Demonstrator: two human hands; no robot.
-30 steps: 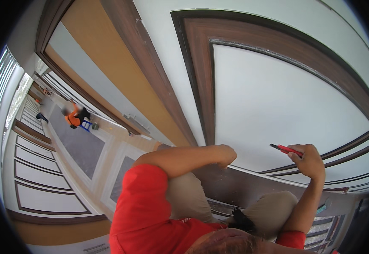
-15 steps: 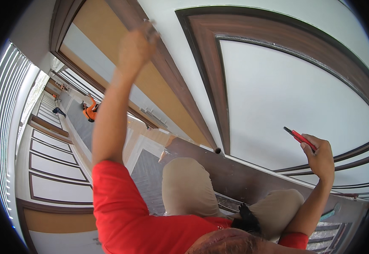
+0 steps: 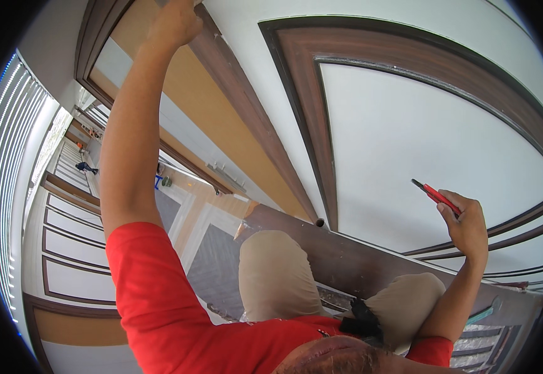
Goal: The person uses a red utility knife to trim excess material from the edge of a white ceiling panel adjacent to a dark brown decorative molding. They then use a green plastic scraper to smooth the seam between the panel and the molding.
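Observation:
My left hand (image 3: 175,22) is raised high at the top edge, by a brown trim strip (image 3: 234,81), fingers curled around something I cannot make out. My right hand (image 3: 464,221) is closed on a red utility knife (image 3: 436,194), its dark tip pointing up-left in front of a white panel (image 3: 421,131) framed in dark brown moulding (image 3: 302,43). A tan panel (image 3: 206,118) lies left of the trim strip. My beige-trousered knees (image 3: 274,268) are against a dark brown ledge (image 3: 340,255), with a black object (image 3: 362,324) between them.
A long floor (image 3: 209,249) with grey and pale sections runs below at left, with a blue stool (image 3: 158,181) partly hidden by my arm. White panelled walls (image 3: 75,274) and window blinds (image 3: 3,156) line the left. A small dark cylinder (image 3: 320,222) sits at the ledge's edge.
My left hand has risen from near my knees to the top edge. My right hand with the knife has shifted slightly up. The co-worker in orange is now hidden behind my left arm.

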